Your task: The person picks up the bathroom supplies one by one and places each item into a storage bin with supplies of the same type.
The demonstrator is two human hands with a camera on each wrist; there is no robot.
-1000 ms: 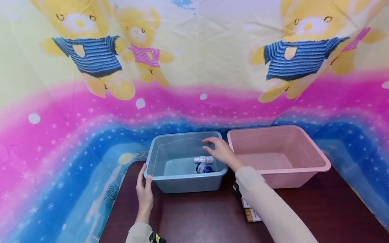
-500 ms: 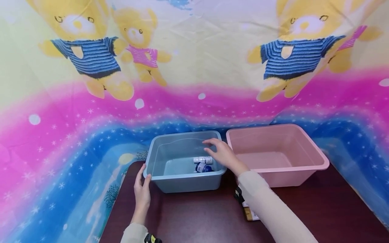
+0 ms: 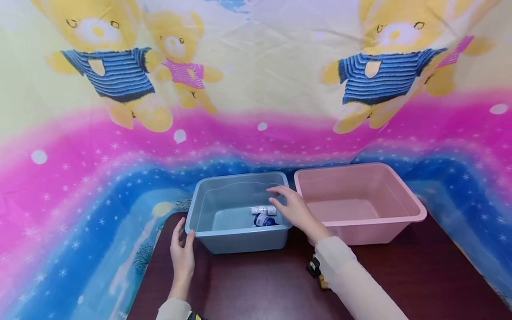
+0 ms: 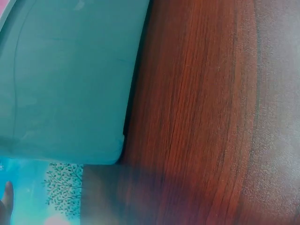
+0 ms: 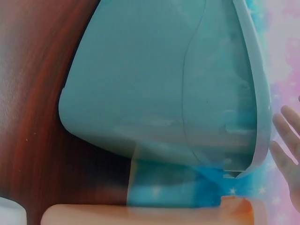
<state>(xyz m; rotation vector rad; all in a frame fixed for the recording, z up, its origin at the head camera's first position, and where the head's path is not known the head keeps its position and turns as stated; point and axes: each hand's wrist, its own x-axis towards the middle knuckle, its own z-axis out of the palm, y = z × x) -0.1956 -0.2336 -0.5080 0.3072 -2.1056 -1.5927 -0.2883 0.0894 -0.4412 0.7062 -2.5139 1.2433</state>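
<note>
A blue-grey plastic basin (image 3: pixel 242 243) stands on the dark wood table, its side wall filling much of both wrist views. Inside, near its right end, lie a small white bottle (image 3: pixel 264 210) and a dark blue bottle (image 3: pixel 265 220) with a pale label. My left hand (image 3: pixel 182 258) is at the basin's near-left corner, fingers extended and thumb by the rim. Over the right rim hovers my right hand (image 3: pixel 295 208), fingers loosely bent and nothing in them. Whether it touches the rim I cannot tell.
A pink basin (image 3: pixel 362 224) stands just right of the blue one. A gold-brown packet (image 3: pixel 323 282) lies on the table (image 3: pixel 260 284), mostly hidden by my right forearm. A printed bear curtain (image 3: pixel 256 89) hangs close behind both basins.
The whole view has shifted slightly, so the basins appear further left. Both hands stay near the blue basin's ends, and the right forearm covers more of the packet. The bottles lie as before.
</note>
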